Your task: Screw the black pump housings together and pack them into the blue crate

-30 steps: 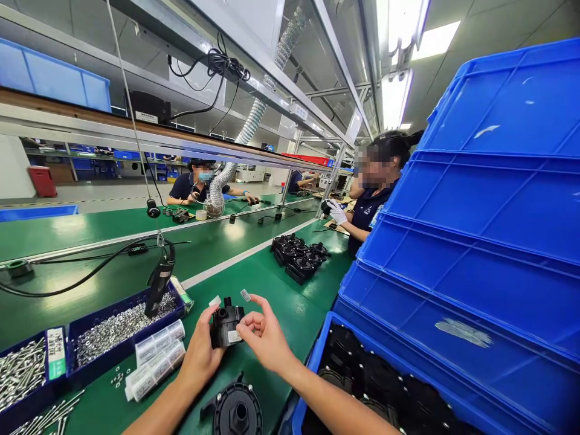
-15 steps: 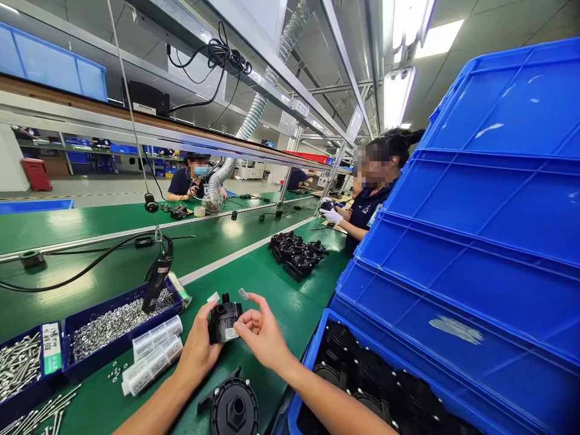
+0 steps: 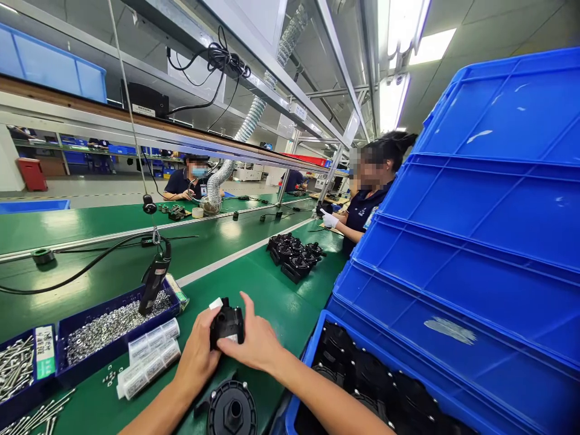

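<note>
My left hand (image 3: pixel 199 344) is wrapped round the left side of a black pump-like part (image 3: pixel 228 323), with a small white label piece (image 3: pixel 215 303) at its fingertips. On the right side of the part, my right hand (image 3: pixel 254 341) presses its thumb over a white label (image 3: pixel 232 338), its index finger pointing up. Whether a small label still sits on that finger cannot be made out. Another black round part (image 3: pixel 232 408) lies on the green table below my hands. Rolls of labels (image 3: pixel 149 356) lie left of my left hand.
Bins of nuts (image 3: pixel 109 323) and screws (image 3: pixel 17 365) stand at left, under a hanging screwdriver (image 3: pixel 154 281). Stacked blue crates (image 3: pixel 453 241) rise at right beside a crate of black parts (image 3: pixel 371 374). More black parts (image 3: pixel 295 255) lie ahead, near a gloved co-worker (image 3: pixel 367 193).
My right thumb has moved left across the label on the black part. The small label seen at my right index fingertip no longer shows. The co-worker's gloved hands have shifted slightly.
</note>
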